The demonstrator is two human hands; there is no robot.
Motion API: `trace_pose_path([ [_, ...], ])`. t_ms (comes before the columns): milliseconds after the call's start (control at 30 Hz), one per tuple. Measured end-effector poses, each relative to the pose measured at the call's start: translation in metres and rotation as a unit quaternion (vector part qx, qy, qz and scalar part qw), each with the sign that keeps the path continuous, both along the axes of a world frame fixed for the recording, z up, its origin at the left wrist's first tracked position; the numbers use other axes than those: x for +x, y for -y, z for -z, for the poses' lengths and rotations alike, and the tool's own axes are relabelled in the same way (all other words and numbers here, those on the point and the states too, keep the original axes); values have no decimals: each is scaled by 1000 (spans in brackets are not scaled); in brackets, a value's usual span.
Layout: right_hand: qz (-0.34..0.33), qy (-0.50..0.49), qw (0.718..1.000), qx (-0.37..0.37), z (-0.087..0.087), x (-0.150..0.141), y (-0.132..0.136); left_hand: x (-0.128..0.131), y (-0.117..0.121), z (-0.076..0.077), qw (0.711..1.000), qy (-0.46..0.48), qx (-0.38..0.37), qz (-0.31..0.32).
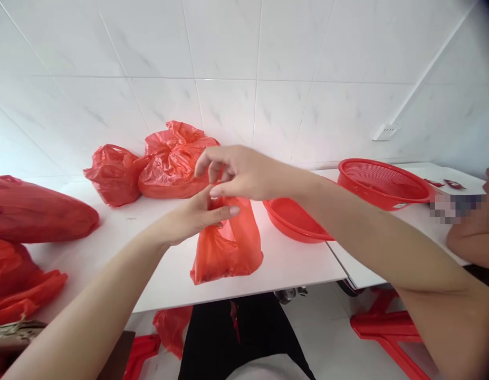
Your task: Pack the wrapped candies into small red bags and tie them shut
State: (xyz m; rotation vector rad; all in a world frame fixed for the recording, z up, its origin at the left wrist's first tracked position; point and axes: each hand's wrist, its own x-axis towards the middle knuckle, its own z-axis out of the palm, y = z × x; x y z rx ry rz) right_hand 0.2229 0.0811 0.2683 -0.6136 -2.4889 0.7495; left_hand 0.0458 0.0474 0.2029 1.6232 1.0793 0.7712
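Observation:
A red plastic bag [247, 245] sits near the front edge of the white table, its upper part gathered at my hands. My left hand [192, 215] grips the top of this bag, thumb stretched to the right; its other fingers are mostly hidden. Just above and beyond it, my right hand [244, 171] reaches across with loosely bent fingers and a gap between thumb and fingertips. I see nothing in that gap. The bag's contents do not show.
Behind stand a large red bag [175, 163] and a smaller one [114, 177]; more bags [42, 211] lie left. A red basin [294, 221] and red mesh basket [382, 182] are on the right. Another person's arm [473, 232] rests at far right. Red stools [386, 322] stand below.

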Motion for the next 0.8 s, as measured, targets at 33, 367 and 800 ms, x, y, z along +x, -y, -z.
trace_pose_path([
  [33, -8, -7, 1000, 4, 5, -7, -1, 3, -3, 1, 1000, 6, -9, -8],
  [367, 59, -41, 997, -31, 61, 7, -35, -1, -19, 18, 992, 91, -57, -69],
  [800, 103, -197, 963, -152, 101, -4, -12, -11, -15, 21, 977, -161, 143, 15],
])
